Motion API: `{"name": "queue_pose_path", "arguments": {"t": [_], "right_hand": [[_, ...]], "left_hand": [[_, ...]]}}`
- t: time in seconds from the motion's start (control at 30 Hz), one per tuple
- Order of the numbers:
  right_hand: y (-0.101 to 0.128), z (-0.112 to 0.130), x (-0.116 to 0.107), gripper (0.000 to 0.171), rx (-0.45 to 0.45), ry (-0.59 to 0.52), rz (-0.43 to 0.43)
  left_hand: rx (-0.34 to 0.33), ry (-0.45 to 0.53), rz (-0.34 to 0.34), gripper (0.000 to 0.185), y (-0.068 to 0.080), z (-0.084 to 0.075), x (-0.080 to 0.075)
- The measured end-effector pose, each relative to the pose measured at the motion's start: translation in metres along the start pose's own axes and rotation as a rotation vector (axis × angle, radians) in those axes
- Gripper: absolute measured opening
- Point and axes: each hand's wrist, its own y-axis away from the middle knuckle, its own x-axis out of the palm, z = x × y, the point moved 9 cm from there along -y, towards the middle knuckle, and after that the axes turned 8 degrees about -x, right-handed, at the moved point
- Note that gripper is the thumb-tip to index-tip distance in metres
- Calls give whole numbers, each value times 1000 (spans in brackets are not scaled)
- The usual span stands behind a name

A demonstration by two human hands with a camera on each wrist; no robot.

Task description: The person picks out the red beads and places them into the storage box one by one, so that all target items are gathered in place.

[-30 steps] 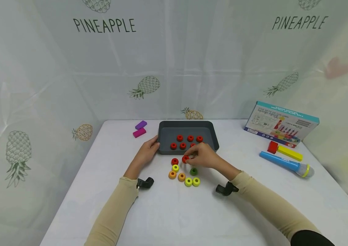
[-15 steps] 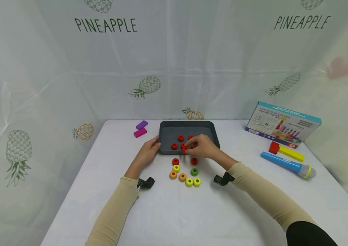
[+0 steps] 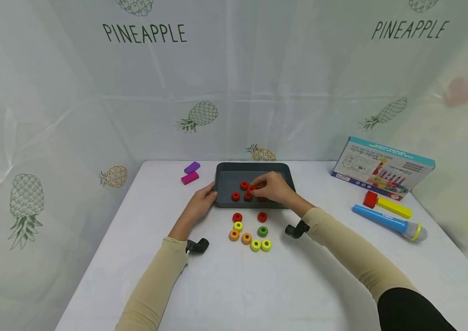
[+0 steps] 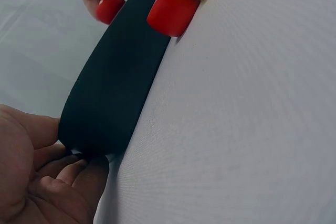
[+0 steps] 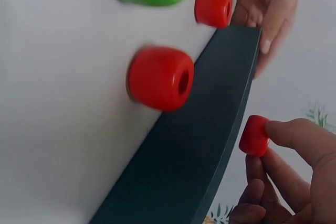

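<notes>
A dark grey tray (image 3: 234,173) lies near the back of the table with several red beads (image 3: 235,196) in it. My left hand (image 3: 199,203) grips its left front corner; in the left wrist view the thumb is on one side of the wall and curled fingers are below. Over the tray, my right hand (image 3: 274,187) pinches a red bead (image 5: 254,136) between thumb and fingers, raised above the wall. The hand hides part of the beads behind it. In front of the tray stand two red beads (image 3: 262,217), a green bead (image 3: 262,231), two orange beads (image 3: 234,235) and three yellow beads (image 3: 256,245).
Purple (image 3: 192,167) and magenta blocks (image 3: 190,178) lie left of the tray. On the right are a printed box (image 3: 382,168), a red block (image 3: 370,199), a yellow block (image 3: 394,207) and a blue toy microphone (image 3: 382,219). A pineapple-print curtain (image 3: 234,82) hangs behind the table.
My right hand has carried a red bead from in front of the tray, over its front wall, to above the beads inside. The left hand has stayed on the tray's corner.
</notes>
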Motion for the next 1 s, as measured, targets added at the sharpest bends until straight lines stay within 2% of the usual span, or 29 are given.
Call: {"name": "queue_pose_path", "arguments": {"t": [0.47, 1.0], "right_hand": [[-26, -21, -9, 28, 72, 40, -20], [-47, -44, -4, 29, 165, 80, 22]], "left_hand": [[8, 7, -11, 54, 5, -2, -2], [29, -8, -23, 54, 5, -3, -3]]}}
